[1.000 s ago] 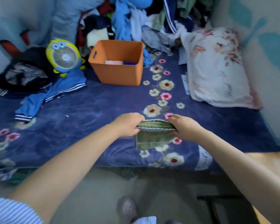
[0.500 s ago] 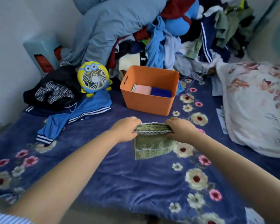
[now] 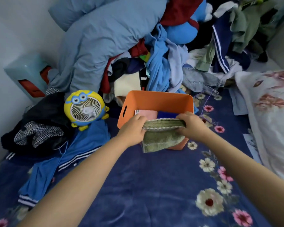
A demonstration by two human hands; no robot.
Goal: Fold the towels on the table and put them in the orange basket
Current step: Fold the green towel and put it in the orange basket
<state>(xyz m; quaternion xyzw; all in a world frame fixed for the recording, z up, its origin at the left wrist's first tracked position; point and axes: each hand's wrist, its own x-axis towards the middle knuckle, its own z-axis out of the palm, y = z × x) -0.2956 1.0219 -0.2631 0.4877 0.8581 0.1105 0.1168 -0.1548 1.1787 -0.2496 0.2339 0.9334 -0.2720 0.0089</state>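
Note:
A folded green towel hangs in the air at the near rim of the orange basket. My left hand grips its left end and my right hand grips its right end. The towel's lower flap droops over the basket's front wall. Inside the basket lie a folded pink towel on the left and a folded dark blue towel on the right, both partly hidden by my hands and the green towel.
The basket stands on a dark blue flowered bedspread. A yellow cartoon fan and blue striped clothes lie to its left. A big heap of clothes rises behind, and a flowered pillow lies to the right.
Both hands have carried the green towel forward from the open bedspread to the basket's near rim. The view has moved closer to the basket.

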